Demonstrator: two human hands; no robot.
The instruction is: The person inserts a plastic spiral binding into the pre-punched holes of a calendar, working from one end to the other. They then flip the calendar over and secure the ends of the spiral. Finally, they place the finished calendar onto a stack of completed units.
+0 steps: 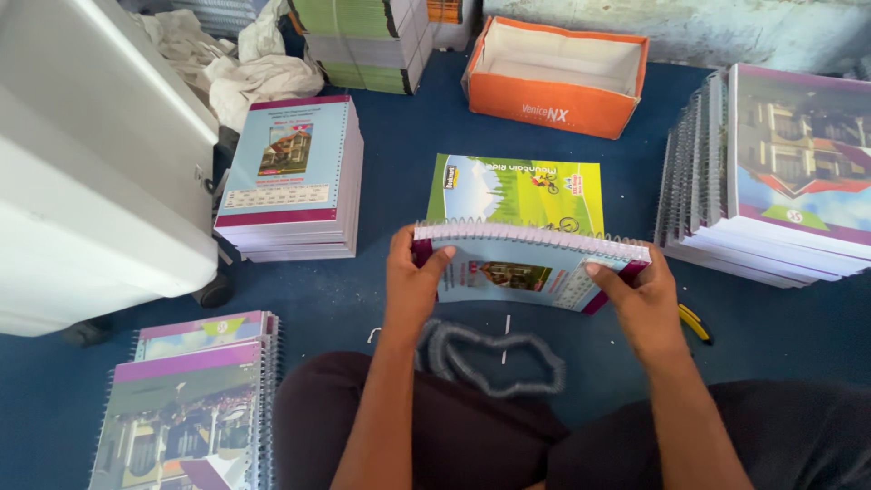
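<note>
Carpet [399, 154], dark blue, covers the floor and carries everything around the spiral-bound notebook [526, 265] held at the middle. Left of that notebook a big white machine housing [91, 181] is cut off by the frame edge, so its kind cannot be told. Right of the notebook a tall leaning stack of bound notebooks [771, 181] runs out of the frame. Beyond the notebook an open orange cardboard box [553, 100] sits with its inside mostly in shadow. Up and left of the notebook stands a squared pile of unbound booklets [290, 181]; down and left, two more bound piles [195, 399] are partly cropped. Directly behind the notebook a green cover sheet [517, 192] lies flat, its lower edge hidden. The notebook itself is tilted up off the carpet, wire spine uppermost. The left hand [413, 281] clamps its left end, thumb on the cover, other fingers hidden behind. The right hand [640, 295] grips the right end likewise. Just below the notebook a loose grey coil of binding wire [490, 356] lies blurred. Right of the right hand a yellow-handled tool [694, 322] is half hidden.
</note>
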